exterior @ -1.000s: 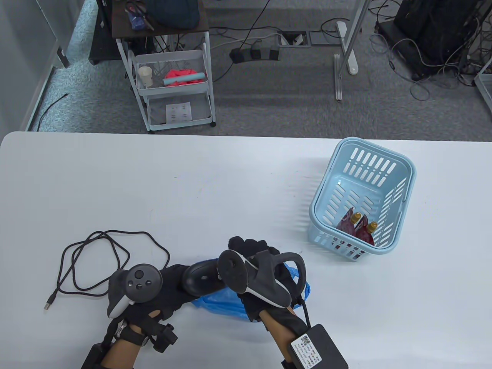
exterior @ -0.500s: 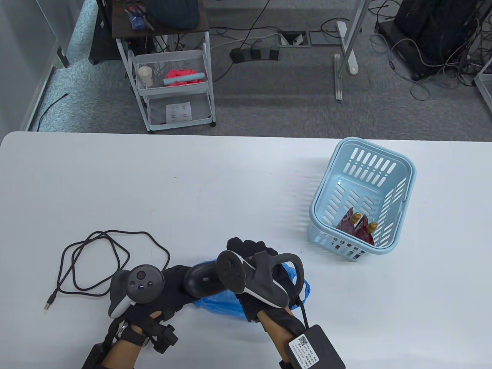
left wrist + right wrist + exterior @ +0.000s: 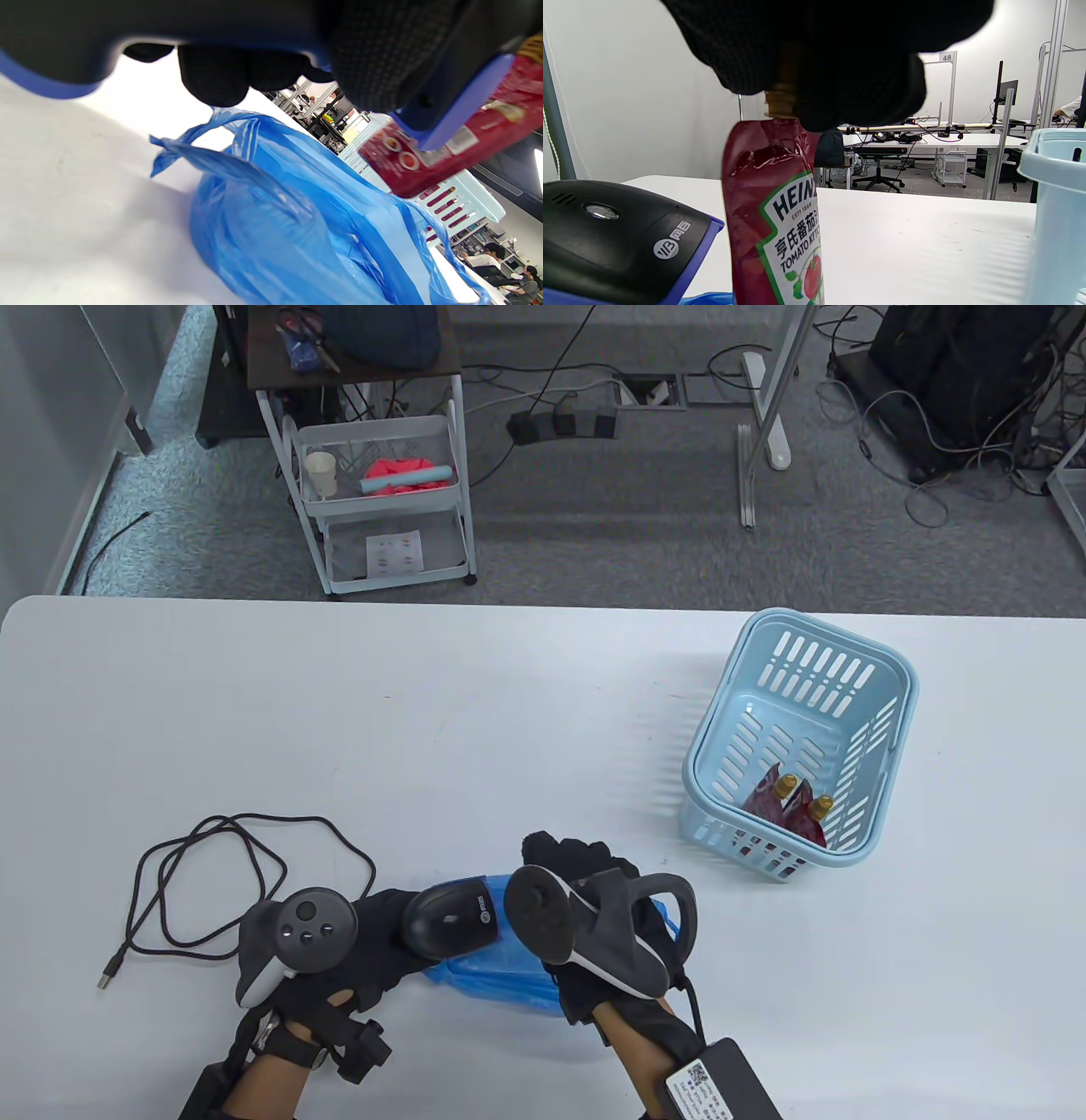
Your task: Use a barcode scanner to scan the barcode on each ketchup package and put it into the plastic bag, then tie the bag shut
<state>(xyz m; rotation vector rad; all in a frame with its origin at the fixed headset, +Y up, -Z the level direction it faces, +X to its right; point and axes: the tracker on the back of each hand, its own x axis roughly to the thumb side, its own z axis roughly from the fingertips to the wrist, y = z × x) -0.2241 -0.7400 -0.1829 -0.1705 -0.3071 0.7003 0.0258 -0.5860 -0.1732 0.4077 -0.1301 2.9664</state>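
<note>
My left hand (image 3: 373, 929) grips the black barcode scanner (image 3: 450, 918) low over the crumpled blue plastic bag (image 3: 496, 963) at the table's front. In the left wrist view its fingers (image 3: 214, 76) curl round the scanner's blue-edged nose (image 3: 464, 108), which points at a red ketchup pouch (image 3: 441, 152) above the bag (image 3: 297, 228). My right hand (image 3: 581, 861) holds that pouch (image 3: 778, 212) by its cap, hanging upright just right of the scanner (image 3: 615, 239); the table view hides the pouch under the hand. Two more ketchup pouches (image 3: 787, 806) lie in the light blue basket (image 3: 891, 678).
The scanner's black cable (image 3: 212, 882) loops on the table to the left, ending in a USB plug. The basket stands right of my hands and shows in the right wrist view as a pale wall (image 3: 1056, 212). A rolling cart (image 3: 382, 500) stands on the floor beyond the table.
My right hand has shifted a little to the right with the pouch, uncovering the scanner's top. The left hand and scanner have barely moved.
</note>
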